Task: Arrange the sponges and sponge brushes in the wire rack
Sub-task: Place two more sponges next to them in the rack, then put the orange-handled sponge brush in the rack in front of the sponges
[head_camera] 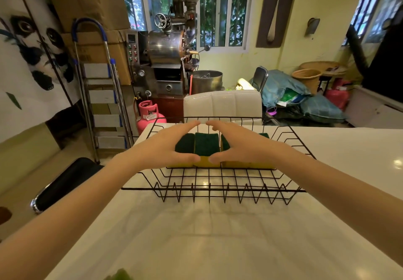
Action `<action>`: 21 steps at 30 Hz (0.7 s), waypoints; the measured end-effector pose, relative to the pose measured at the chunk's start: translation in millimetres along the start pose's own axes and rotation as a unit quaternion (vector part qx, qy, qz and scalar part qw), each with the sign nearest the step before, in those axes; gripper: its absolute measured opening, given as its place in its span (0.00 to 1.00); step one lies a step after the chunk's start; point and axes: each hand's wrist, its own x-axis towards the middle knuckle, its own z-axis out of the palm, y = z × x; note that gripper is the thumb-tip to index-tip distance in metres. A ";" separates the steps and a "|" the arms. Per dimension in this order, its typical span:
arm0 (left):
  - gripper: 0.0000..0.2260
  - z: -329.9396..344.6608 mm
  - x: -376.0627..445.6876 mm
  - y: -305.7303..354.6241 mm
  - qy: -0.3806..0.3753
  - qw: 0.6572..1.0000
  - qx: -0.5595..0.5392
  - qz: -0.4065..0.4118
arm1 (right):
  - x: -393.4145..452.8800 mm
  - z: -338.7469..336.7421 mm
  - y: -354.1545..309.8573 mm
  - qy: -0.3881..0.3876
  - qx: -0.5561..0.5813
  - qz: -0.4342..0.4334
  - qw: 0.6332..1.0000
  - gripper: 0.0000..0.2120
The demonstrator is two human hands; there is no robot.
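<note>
A black wire rack (214, 189) stands on the white table. Inside it, several yellow sponges with dark green scouring tops (206, 146) lie side by side in a row. My left hand (165, 146) spans the left sponges, thumb on their yellow front edge and fingers over the back. Over the right sponges my right hand (242, 146) does the same, hiding most of them. The two thumbs almost meet at the middle sponge. No sponge brush is in sight.
The white table (218, 236) stretches toward me from the rack. A white padded chair back (222, 105) stands just behind the rack. A black stool (65, 183) is at the left, a stepladder (102, 96) and pink gas cylinder (149, 116) beyond.
</note>
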 end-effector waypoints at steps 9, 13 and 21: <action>0.37 17.2 -51.3 47.3 -0.013 0.997 -0.025 0.073 | -79.5 17.7 -23.8 0.102 0.040 -0.029 0.994 0.37; 0.37 30.3 -77.2 66.8 -0.047 0.994 -0.036 0.097 | -124.7 27.2 -29.2 0.127 0.043 -0.031 0.990 0.36; 0.40 61.1 -116.3 87.9 -0.127 0.984 -0.059 0.110 | -196.2 53.7 -29.8 0.074 0.084 -0.007 0.994 0.37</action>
